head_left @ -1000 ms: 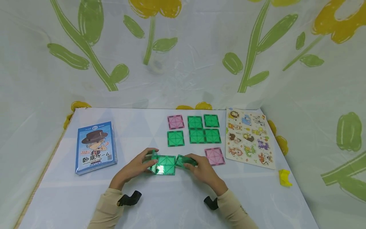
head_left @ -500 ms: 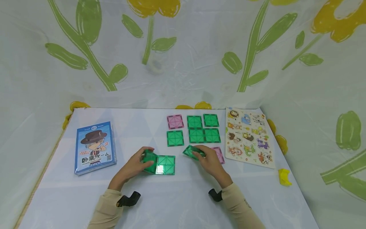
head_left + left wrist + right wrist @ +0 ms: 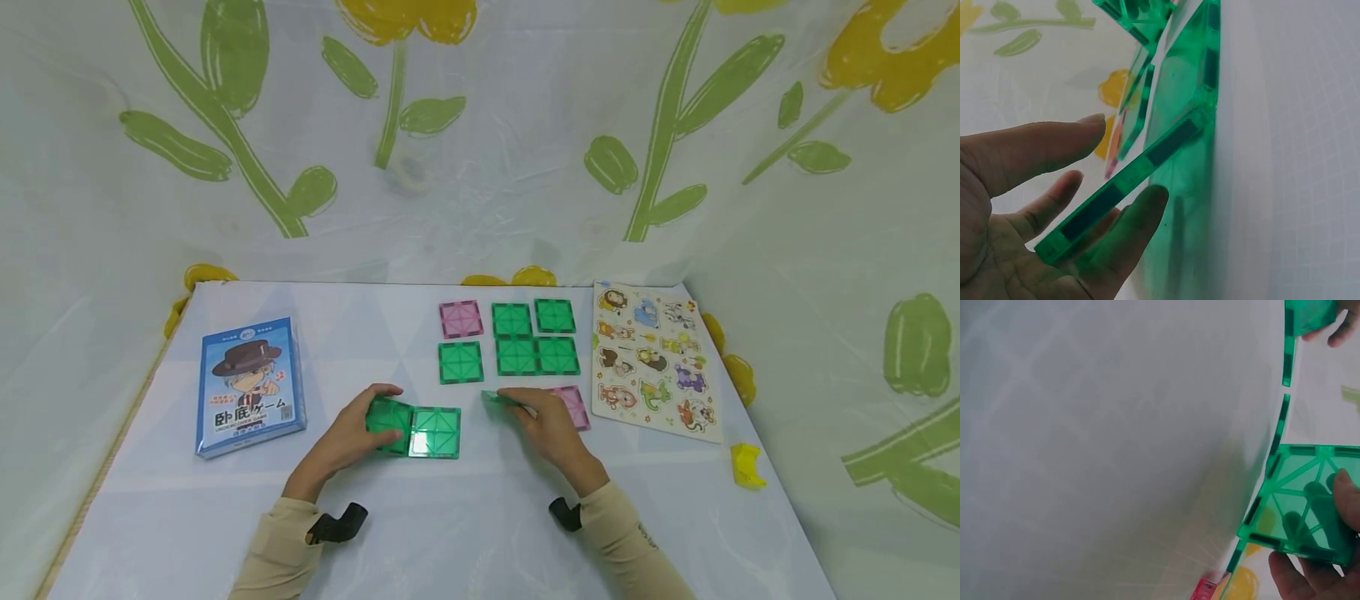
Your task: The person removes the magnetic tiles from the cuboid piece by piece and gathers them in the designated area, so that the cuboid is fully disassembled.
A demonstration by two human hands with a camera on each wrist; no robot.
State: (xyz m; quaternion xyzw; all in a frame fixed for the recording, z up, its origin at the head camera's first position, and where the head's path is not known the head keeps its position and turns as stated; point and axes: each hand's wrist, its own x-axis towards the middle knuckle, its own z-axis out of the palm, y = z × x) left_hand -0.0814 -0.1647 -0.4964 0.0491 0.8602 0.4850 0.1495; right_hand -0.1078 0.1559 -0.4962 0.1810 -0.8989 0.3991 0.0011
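My left hand (image 3: pixel 347 432) holds a green square magnetic tile (image 3: pixel 387 417) between thumb and fingers, tilted outward to the left. Its lower edge meets the left edge of a flat green tile (image 3: pixel 435 432) on the table; the left wrist view shows this tilted tile (image 3: pixel 1132 178) crossing between the fingers. Right of the flat tile, my right hand (image 3: pixel 553 427) grips another green tile (image 3: pixel 495 397), seen nearly edge-on from the head. In the right wrist view the thumb lies on one face of that tile (image 3: pixel 1294 481), with fingers at its other side.
Several green tiles (image 3: pixel 517 356) and a pink tile (image 3: pixel 461 319) lie behind the hands. A second pink tile (image 3: pixel 573 407) is partly covered by the right hand. A blue game box (image 3: pixel 251 387) stands left, an animal sticker sheet (image 3: pixel 652 358) right, a yellow scrap (image 3: pixel 747 465) beyond.
The left-hand tile has leaned from near upright outward to the left. My right hand has moved right, away from the flat tile, and its tile has turned nearly edge-on to the head view.
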